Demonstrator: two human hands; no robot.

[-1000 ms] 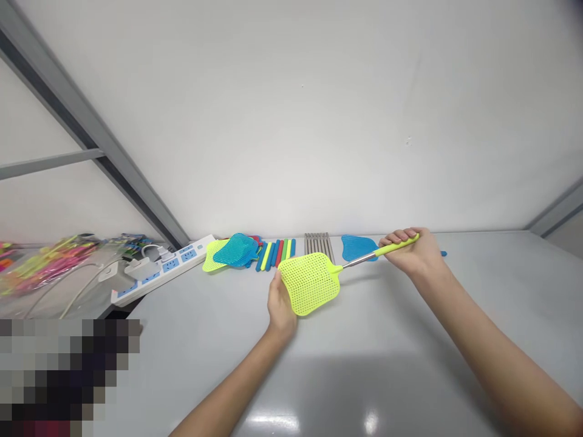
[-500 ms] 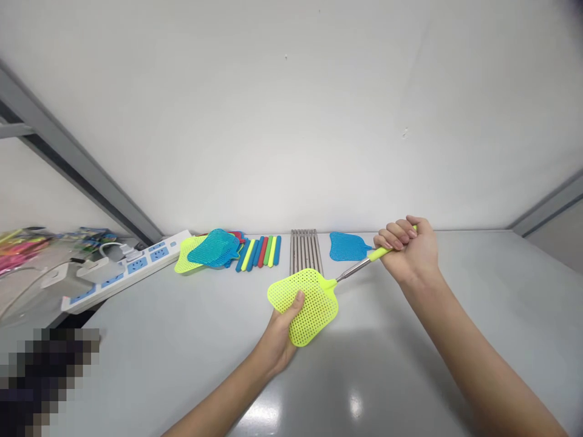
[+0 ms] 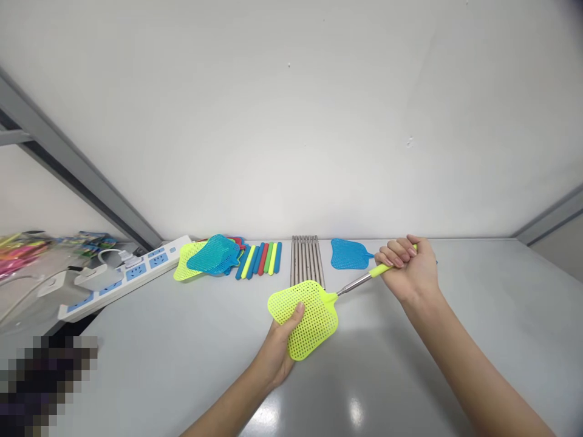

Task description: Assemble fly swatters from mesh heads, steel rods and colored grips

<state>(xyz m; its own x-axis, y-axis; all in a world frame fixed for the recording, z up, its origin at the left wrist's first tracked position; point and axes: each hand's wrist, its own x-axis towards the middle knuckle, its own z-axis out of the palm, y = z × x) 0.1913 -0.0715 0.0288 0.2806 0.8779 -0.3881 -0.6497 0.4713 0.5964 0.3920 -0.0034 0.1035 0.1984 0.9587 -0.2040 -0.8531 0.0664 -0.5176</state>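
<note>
A yellow fly swatter (image 3: 314, 318) with a perforated head, metal rod and yellow grip is held above the table by both hands. My left hand (image 3: 280, 349) pinches the head, thumb on top and fingers underneath. Around the yellow grip at the rod's other end, my right hand (image 3: 407, 264) is closed. Behind the right hand lies a blue fly swatter (image 3: 350, 254), its handle mostly hidden by that hand. Just beyond the yellow head, a row of metal rods (image 3: 306, 258) lies side by side, their near ends covered by it.
Coloured grips (image 3: 260, 260) lie in a row left of the rods. Farther left are stacked swatter heads (image 3: 214, 254) in blue, yellow and red. A power strip (image 3: 146, 267) with plugged-in adapters (image 3: 64, 288) runs along the left, beside bagged items (image 3: 27, 255). A wall (image 3: 291, 139) rises behind.
The whole scene sits slightly lower in the picture, as the camera has tilted up a little. Both hands keep the same hold on the yellow swatter.
</note>
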